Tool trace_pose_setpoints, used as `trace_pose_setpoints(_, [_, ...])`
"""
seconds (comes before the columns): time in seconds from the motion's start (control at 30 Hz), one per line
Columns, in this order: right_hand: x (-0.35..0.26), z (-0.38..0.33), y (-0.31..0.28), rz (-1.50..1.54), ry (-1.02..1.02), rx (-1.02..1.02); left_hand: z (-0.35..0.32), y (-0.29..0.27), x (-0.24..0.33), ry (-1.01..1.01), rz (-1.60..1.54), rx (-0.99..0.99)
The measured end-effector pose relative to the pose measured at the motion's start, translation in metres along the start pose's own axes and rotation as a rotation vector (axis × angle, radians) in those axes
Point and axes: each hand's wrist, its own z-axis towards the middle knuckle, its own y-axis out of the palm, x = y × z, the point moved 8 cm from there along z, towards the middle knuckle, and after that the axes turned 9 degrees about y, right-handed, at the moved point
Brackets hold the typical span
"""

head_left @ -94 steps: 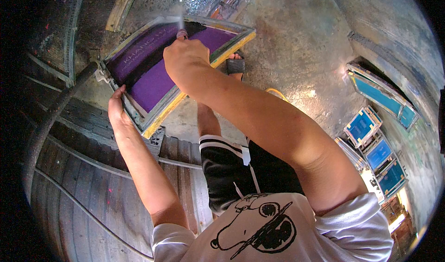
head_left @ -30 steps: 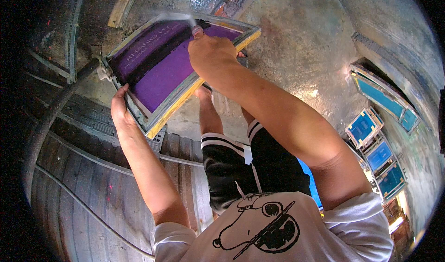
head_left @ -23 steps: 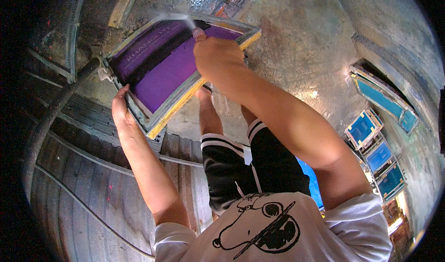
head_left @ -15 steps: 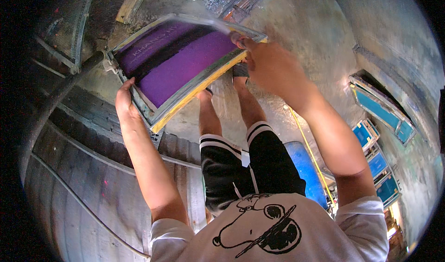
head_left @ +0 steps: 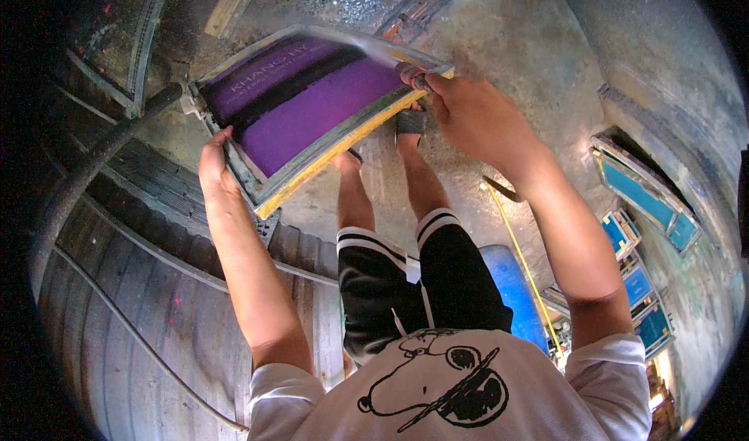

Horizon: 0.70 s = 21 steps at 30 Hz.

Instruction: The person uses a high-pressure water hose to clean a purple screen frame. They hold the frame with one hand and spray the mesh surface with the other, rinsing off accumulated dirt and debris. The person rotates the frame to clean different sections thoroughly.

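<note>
A screen-printing frame (head_left: pixel 347 149) with grey and yellow edges and purple mesh (head_left: pixel 312 109) is tilted in front of me. Pale lettering and a dark band cross the mesh. My left hand (head_left: pixel 214 162) grips the frame's near left side, its thumb on the rim. At the right end of the frame, my right hand (head_left: pixel 484 125) is wrapped around a reddish spray nozzle (head_left: pixel 411 74), most of which is hidden by the fingers. A whitish water spray (head_left: pixel 351 39) leaves it toward the upper left, over the mesh and the far rim.
Corrugated metal sheeting (head_left: pixel 133 324) and a bent pipe (head_left: pixel 101 148) lie to the left. A blue barrel (head_left: pixel 511 293) stands near my right leg, beside a thin yellow hose (head_left: pixel 515 242). More blue-meshed frames (head_left: pixel 636 187) lean along the right wall. The concrete floor (head_left: pixel 499 43) looks wet.
My right hand and the nozzle have shifted slightly right and down. The frame has moved a little to the right with my left hand. Spray still flows.
</note>
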Motion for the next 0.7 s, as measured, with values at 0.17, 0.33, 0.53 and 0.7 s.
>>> trace_pose_setpoints(0.17, [-0.004,0.002,0.003,-0.034,0.039,-0.012,0.007,-0.008,0.000,-0.004,-0.020,-0.015])
trace_pose_setpoints(0.33, [-0.006,0.002,0.003,-0.019,0.046,-0.007,0.008,-0.010,-0.001,-0.025,-0.070,-0.029])
trace_pose_setpoints(0.53, [-0.011,0.004,0.005,-0.042,0.071,-0.036,0.003,-0.005,0.001,-0.017,-0.036,-0.029])
trace_pose_setpoints(0.7, [-0.012,0.005,0.012,-0.060,0.040,-0.012,0.008,-0.012,0.001,-0.007,-0.027,-0.015])
